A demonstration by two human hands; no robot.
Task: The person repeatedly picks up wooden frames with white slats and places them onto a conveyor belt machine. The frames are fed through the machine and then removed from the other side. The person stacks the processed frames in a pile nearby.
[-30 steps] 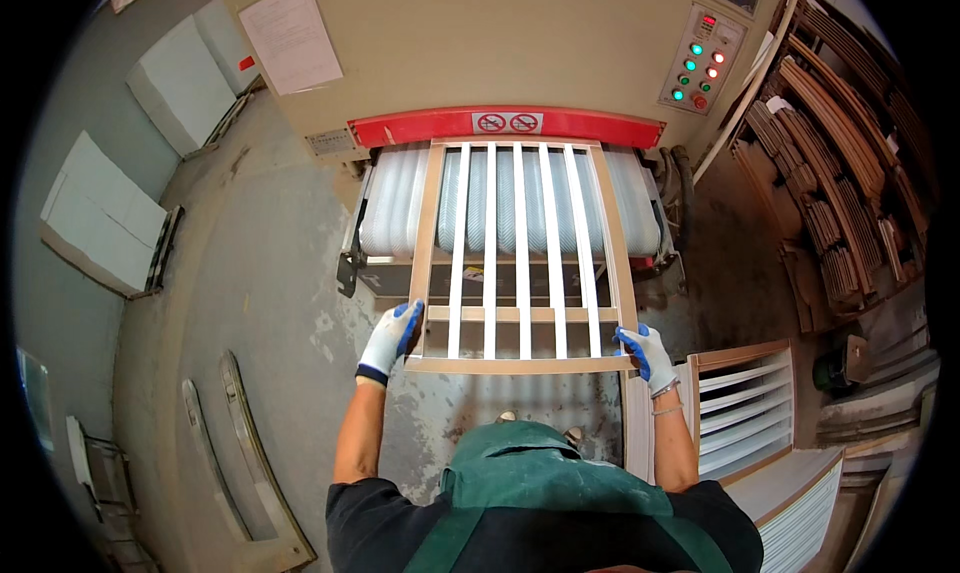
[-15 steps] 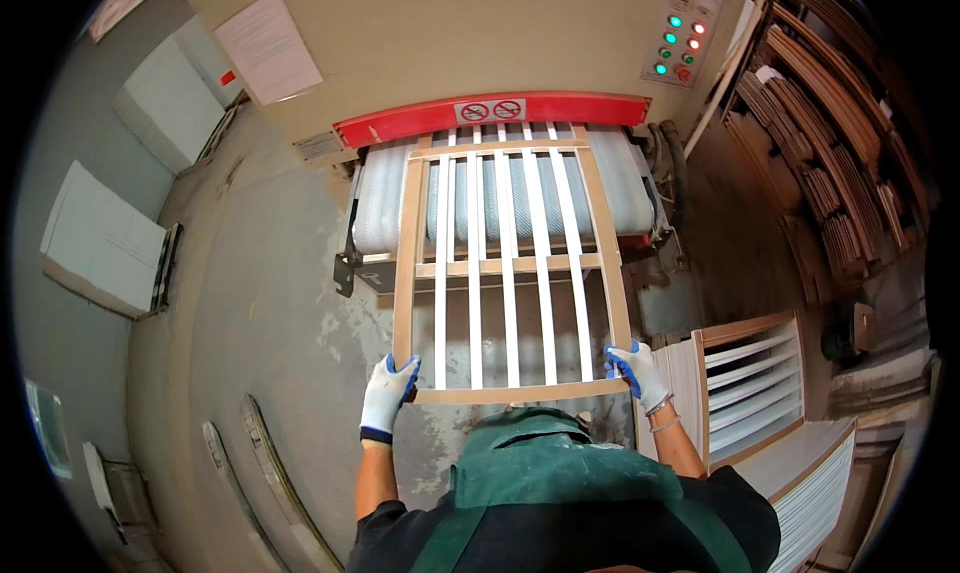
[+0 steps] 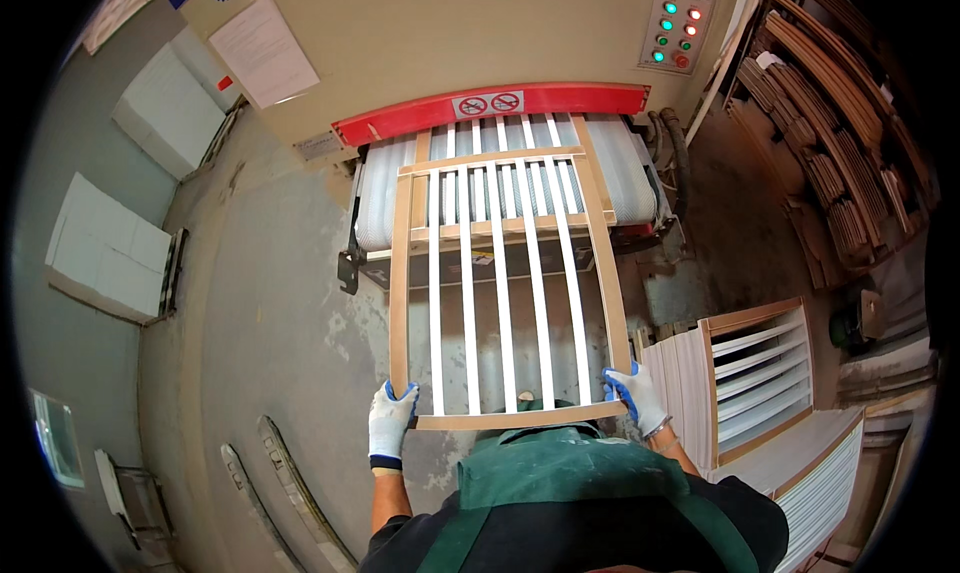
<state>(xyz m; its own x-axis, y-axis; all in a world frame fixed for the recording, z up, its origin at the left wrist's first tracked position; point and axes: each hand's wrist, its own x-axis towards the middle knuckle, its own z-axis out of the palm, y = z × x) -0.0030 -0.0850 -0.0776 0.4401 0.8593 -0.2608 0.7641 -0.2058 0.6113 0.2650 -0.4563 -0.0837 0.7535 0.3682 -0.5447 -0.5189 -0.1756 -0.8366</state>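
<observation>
In lower centre, our left hand (image 3: 392, 418) and right hand (image 3: 637, 398) grasp a panel (image 3: 502, 293) near its lower corners; a second panel (image 3: 592, 163) lies on the belt (image 3: 376, 203), upper centre.

2 gloved hands: left hand (image 3: 392, 420), right hand (image 3: 638, 397). Between them, 1 near frame (image 3: 401, 273) with 5 slats (image 3: 503, 313). Beyond both hands: 1 far frame (image 3: 593, 168), 1 red bar (image 3: 400, 118), 2 signs (image 3: 473, 105), 1 panel (image 3: 678, 29), 8 buttons (image 3: 667, 25), 1 paper (image 3: 264, 51). Lower left of the left hand, 2 forks (image 3: 293, 480).
</observation>
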